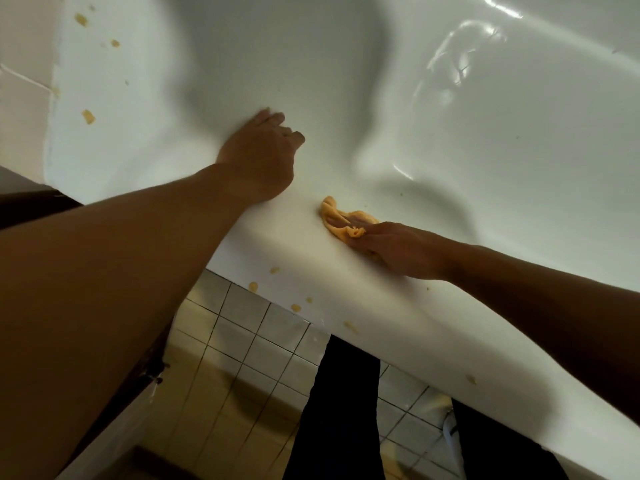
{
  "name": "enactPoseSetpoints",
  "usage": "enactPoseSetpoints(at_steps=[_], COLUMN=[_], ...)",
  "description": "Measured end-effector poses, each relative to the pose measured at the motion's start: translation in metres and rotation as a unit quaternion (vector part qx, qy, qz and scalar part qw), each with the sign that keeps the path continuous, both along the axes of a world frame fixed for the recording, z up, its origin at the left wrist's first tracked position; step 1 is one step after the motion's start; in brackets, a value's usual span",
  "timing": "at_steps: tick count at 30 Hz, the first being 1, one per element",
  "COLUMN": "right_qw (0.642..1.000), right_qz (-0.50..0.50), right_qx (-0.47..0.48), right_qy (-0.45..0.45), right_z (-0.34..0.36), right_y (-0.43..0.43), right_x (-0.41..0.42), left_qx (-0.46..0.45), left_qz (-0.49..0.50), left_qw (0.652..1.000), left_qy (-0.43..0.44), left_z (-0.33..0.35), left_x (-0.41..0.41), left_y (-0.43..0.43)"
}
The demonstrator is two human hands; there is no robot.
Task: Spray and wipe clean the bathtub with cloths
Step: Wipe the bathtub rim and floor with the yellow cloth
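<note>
The white bathtub (346,98) fills the upper view, with its near rim (363,299) running from the left down to the right. My right hand (398,251) grips a crumpled orange cloth (337,220) and presses it onto the rim's inner edge. To its left, my left hand (259,154) rests on the rim, its fingers bent over the inner edge and holding nothing. Yellowish spots dot the rim near the outer edge (254,285) and the tub's left end (88,116). No spray bottle is in view.
Below the rim lies a floor of pale square tiles (242,341). My legs in dark trousers (339,410) stand against the tub's side. A tiled wall (20,64) borders the tub at the left, and a dark unit (27,202) stands below it.
</note>
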State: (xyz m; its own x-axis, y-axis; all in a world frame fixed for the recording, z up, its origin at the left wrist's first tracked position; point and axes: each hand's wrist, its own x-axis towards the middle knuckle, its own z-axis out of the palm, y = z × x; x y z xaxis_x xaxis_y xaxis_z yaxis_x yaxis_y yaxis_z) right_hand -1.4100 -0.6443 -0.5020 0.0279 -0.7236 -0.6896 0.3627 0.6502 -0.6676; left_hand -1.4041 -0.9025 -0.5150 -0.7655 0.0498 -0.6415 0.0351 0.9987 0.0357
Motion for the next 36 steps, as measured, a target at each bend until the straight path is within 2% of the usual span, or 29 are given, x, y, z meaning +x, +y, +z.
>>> enactPoseSetpoints(at_steps=[5, 7, 8, 11, 13, 16, 21, 24, 28, 32, 36], right_qw=[1.0, 0.999, 0.999, 0.991, 0.979, 0.976, 0.991, 0.996, 0.998, 1.0, 0.999], right_qz=[0.016, 0.012, 0.012, 0.005, -0.018, -0.015, -0.05, -0.013, 0.036, -0.007, -0.016], right_qx=[0.008, 0.019, 0.032, 0.133, 0.202, 0.211, 0.071, -0.001, -0.018, 0.014, 0.0], right_qy=[-0.02, -0.028, -0.003, -0.022, -0.035, -0.055, -0.1, -0.087, -0.054, -0.014, -0.034], right_z=[-0.001, -0.007, -0.008, -0.019, -0.018, -0.004, 0.039, 0.05, 0.035, 0.037, 0.046], right_y=[0.008, 0.015, 0.024, 0.067, 0.102, 0.146, 0.149, 0.131, 0.111, 0.097, 0.113], right_x=[-0.004, -0.005, -0.006, -0.005, -0.002, 0.004, 0.022, 0.026, 0.023, 0.021, 0.02], left_qx=[-0.018, -0.006, 0.011, 0.08, 0.091, 0.077, 0.077, 0.072, 0.068, 0.068, 0.069], left_qz=[0.009, 0.053, 0.075, 0.094, 0.118, 0.154, 0.151, 0.138, 0.138, 0.142, 0.141], left_qw=[0.998, 0.991, 0.984, 0.967, 0.957, 0.945, 0.941, 0.94, 0.942, 0.941, 0.939], left_qy=[-0.052, -0.121, -0.159, -0.222, -0.247, -0.277, -0.293, -0.305, -0.299, -0.301, -0.305], left_z=[-0.001, 0.001, 0.005, 0.013, 0.014, 0.014, 0.007, 0.003, 0.005, 0.01, 0.009], left_x=[0.001, 0.002, 0.004, 0.008, 0.008, 0.006, 0.006, 0.011, 0.011, 0.012, 0.014], left_y=[0.006, 0.016, 0.024, 0.053, 0.072, 0.088, 0.095, 0.098, 0.1, 0.1, 0.095])
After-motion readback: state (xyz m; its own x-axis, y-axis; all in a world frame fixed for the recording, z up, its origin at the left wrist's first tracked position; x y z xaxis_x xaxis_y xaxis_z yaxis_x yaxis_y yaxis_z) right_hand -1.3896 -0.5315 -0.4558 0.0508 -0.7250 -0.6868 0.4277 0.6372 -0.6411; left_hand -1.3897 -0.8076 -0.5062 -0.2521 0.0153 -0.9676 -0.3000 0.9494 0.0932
